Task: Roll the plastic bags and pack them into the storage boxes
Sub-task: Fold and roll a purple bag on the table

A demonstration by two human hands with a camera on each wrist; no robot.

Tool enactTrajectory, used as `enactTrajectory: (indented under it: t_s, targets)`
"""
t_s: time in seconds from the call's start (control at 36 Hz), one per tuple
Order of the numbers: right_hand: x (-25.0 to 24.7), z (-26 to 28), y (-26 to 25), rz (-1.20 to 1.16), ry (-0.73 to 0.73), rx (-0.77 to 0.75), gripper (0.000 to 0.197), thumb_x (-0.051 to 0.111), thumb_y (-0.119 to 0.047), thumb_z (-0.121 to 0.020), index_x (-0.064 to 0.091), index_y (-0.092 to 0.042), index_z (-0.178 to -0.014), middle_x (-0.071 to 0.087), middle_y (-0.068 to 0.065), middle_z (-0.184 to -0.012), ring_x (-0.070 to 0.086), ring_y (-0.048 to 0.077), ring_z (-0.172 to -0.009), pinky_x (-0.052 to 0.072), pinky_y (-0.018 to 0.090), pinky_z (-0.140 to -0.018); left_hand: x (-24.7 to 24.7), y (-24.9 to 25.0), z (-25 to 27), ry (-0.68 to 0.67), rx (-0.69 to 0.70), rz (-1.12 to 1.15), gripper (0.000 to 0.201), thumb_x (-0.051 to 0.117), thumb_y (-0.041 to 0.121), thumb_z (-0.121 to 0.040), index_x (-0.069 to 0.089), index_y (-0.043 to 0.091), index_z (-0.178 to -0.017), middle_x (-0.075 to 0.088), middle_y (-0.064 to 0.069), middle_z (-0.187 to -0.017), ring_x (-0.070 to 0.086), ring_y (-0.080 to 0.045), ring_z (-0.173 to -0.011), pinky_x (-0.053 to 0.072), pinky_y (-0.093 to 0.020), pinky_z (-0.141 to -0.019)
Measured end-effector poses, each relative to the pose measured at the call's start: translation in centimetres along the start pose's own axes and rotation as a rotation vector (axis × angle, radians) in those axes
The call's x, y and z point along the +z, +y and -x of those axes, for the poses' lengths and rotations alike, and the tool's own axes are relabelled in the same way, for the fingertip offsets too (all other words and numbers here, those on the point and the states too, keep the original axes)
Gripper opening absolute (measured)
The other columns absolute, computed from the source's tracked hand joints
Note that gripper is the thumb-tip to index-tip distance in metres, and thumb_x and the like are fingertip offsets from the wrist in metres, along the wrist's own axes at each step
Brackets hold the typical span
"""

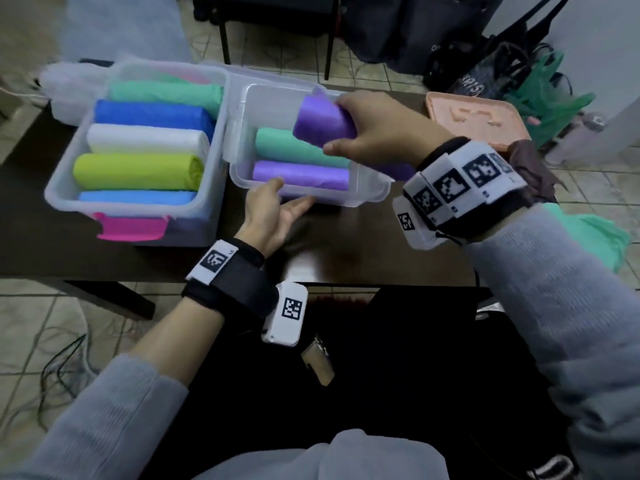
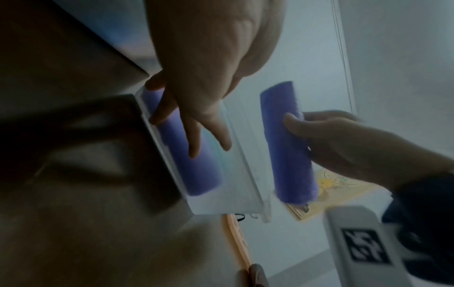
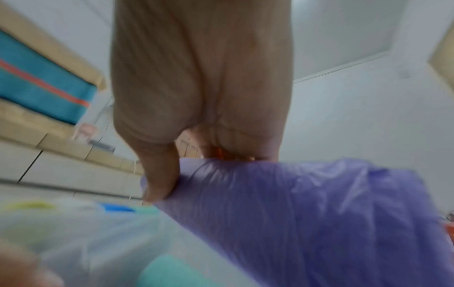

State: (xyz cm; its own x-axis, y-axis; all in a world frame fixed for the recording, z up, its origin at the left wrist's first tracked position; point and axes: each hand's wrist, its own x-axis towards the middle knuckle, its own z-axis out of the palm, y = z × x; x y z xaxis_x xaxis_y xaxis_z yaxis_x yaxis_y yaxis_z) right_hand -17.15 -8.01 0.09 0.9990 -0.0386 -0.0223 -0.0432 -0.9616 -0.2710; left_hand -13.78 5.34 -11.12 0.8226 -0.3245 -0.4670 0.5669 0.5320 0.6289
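Note:
My right hand [image 1: 367,133] grips a rolled purple bag [image 1: 320,121] [image 2: 287,143] [image 3: 307,213] and holds it tilted above the small clear box [image 1: 367,194]. Inside that box lie a green roll [image 1: 294,147] and a purple roll [image 1: 301,174] [image 2: 186,155]. My left hand [image 1: 273,209] [image 2: 196,124] rests with straight fingers against the near wall of the small box [image 2: 236,200]. To the left, the large clear box [image 1: 59,188] holds several rolls: green, blue, white, lime [image 1: 138,171] and light blue.
A pink lid [image 1: 131,228] lies under the large box's front. A peach lid [image 1: 474,116] sits at the table's back right. Loose green bags [image 1: 602,237] lie at the right edge. Dark bags and chair legs stand behind the dark table [image 1: 346,247].

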Motion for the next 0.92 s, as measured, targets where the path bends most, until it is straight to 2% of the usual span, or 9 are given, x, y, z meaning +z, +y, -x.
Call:
enactTrajectory:
  t_s: [0.08, 0.14, 0.19, 0.31, 0.42, 0.56, 0.72, 0.81, 0.92]
  targets:
    - [1.5, -2.6, -0.8, 0.087, 0.029, -0.007, 0.048, 0.064, -0.031, -0.087, 0.048, -0.008, -0.125, 0.049, 0.011, -0.121, 0.048, 0.026, -0.110, 0.035, 0.030, -0.087, -0.4, -0.2, 0.8, -0.039, -0.007, 0.024, 0.011, 0.033, -0.003, -0.098, 0.043, -0.001, -0.099, 0.046, -0.020, -0.104, 0.055, -0.042, -0.092, 0.047, -0.050, -0.082]
    - [2.5, -4.0, -1.2, 0.122, 0.016, -0.006, 0.050, 0.063, -0.029, -0.087, 0.045, -0.006, -0.128, 0.045, 0.014, -0.129, 0.046, 0.028, -0.117, 0.036, 0.033, -0.095, -0.6, -0.2, 1.0, -0.031, -0.006, 0.015, 0.018, 0.033, -0.004, -0.097, 0.041, 0.004, -0.084, 0.046, -0.015, -0.093, 0.058, -0.039, -0.084, 0.048, -0.049, -0.084]
    - [3.4, -5.1, -1.6, 0.152, -0.004, -0.002, 0.049, 0.062, -0.026, -0.088, 0.045, -0.005, -0.128, 0.044, 0.015, -0.130, 0.045, 0.030, -0.119, 0.036, 0.035, -0.097, -0.6, -0.4, 1.3, -0.027, 0.004, 0.004, 0.020, 0.033, -0.003, -0.097, 0.039, 0.005, -0.080, 0.045, -0.012, -0.089, 0.057, -0.037, -0.080, 0.048, -0.049, -0.088]
    - [4.7, -6.5, -2.2, 0.255, -0.029, 0.006, 0.051, 0.060, -0.026, -0.087, 0.043, -0.004, -0.130, 0.045, 0.017, -0.131, 0.044, 0.033, -0.122, 0.038, 0.040, -0.099, -1.0, -0.7, 1.4, -0.029, 0.015, -0.006, 0.026, 0.033, -0.004, -0.097, 0.037, 0.007, -0.074, 0.046, -0.009, -0.082, 0.058, -0.035, -0.079, 0.053, -0.039, -0.069]
    - [5.6, -7.3, -2.3, 0.338, 0.001, -0.003, 0.059, 0.060, -0.025, -0.087, 0.033, -0.005, -0.135, 0.047, 0.018, -0.135, 0.037, 0.033, -0.128, 0.032, 0.044, -0.102, -1.1, -0.7, 1.3, -0.026, 0.026, 0.004, 0.026, 0.033, -0.005, -0.097, 0.038, 0.008, -0.075, 0.047, -0.009, -0.083, 0.058, -0.033, -0.079, 0.053, -0.037, -0.066]
    - [5.7, -7.2, -2.0, 0.418, 0.067, -0.035, 0.049, 0.059, -0.022, -0.088, 0.038, -0.004, -0.129, 0.049, 0.017, -0.132, 0.036, 0.032, -0.127, 0.031, 0.041, -0.099, -1.1, -0.8, 1.0, -0.019, 0.030, -0.011, 0.023, 0.034, -0.004, -0.097, 0.035, 0.009, -0.077, 0.043, -0.007, -0.085, 0.058, -0.032, -0.079, 0.054, -0.035, -0.061]
    - [5.7, -6.8, -2.0, 0.455, 0.183, -0.036, 0.056, 0.063, -0.027, -0.085, 0.041, -0.011, -0.134, 0.035, 0.016, -0.138, 0.038, 0.033, -0.124, 0.036, 0.045, -0.092, -1.1, -1.0, 0.7, 0.012, 0.050, -0.025, 0.027, 0.035, -0.005, -0.095, 0.032, 0.011, -0.073, 0.036, -0.008, -0.081, 0.057, -0.034, -0.076, 0.059, -0.035, -0.059]
    - [5.3, -7.2, -2.1, 0.359, 0.216, 0.051, 0.057, 0.064, -0.026, -0.086, 0.037, -0.008, -0.132, 0.046, 0.015, -0.131, 0.053, 0.036, -0.111, 0.038, 0.040, -0.071, -1.0, -0.9, 0.8, 0.009, 0.058, -0.038, 0.027, 0.035, -0.005, -0.095, 0.032, 0.012, -0.073, 0.036, -0.008, -0.082, 0.058, -0.034, -0.076, 0.056, -0.039, -0.068]
    - [5.4, -7.5, -2.0, 0.269, 0.221, 0.053, 0.036, 0.060, -0.021, -0.090, 0.044, -0.004, -0.117, 0.059, 0.017, -0.114, 0.057, 0.037, -0.103, 0.033, 0.036, -0.067, -0.7, -0.7, 0.8, 0.026, 0.056, -0.054, 0.028, 0.035, -0.005, -0.095, 0.033, 0.011, -0.072, 0.037, -0.006, -0.079, 0.057, -0.034, -0.074, 0.056, -0.039, -0.069]
